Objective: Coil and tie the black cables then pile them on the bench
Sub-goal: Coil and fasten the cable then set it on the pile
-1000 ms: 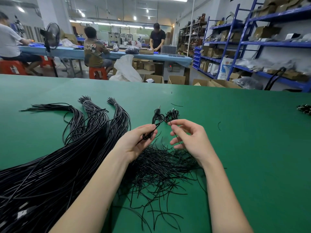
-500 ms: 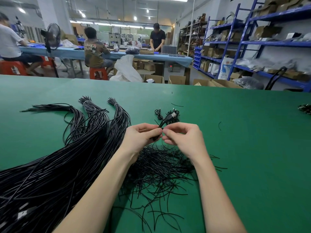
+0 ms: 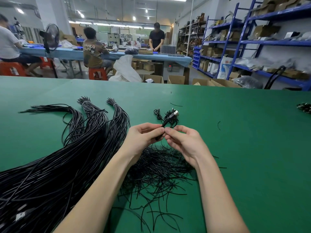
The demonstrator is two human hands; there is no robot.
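Both hands meet just above the green felt-covered desk (image 3: 235, 148), fingertips together. The left hand (image 3: 143, 137) has its fingers curled round a small coiled black cable (image 3: 165, 122), gripping it near the bottom, while the right hand (image 3: 183, 140) pinches at the same spot with thumb and forefinger; whether it holds the cable itself or a thin tie I cannot quite make out from here. The cable's silver-tipped USB plug (image 3: 175, 113) sticks up beyond the knuckles, tilted away from the person.

Under the wrists lies a loose heap of short thin black tie strands (image 3: 156, 175), scattered across the cloth. To the left, long banded bundles of straight black cables (image 3: 70, 157) fan across the desk, their far ends bound with pale ties. Just past the hands a few small coiled black cables (image 3: 158, 113) rest on the cloth, and another dark cluster (image 3: 305, 107) sits at the far right edge.

Behind, people work at a blue-topped table (image 3: 117, 54), beside blue metal shelving (image 3: 269, 42).
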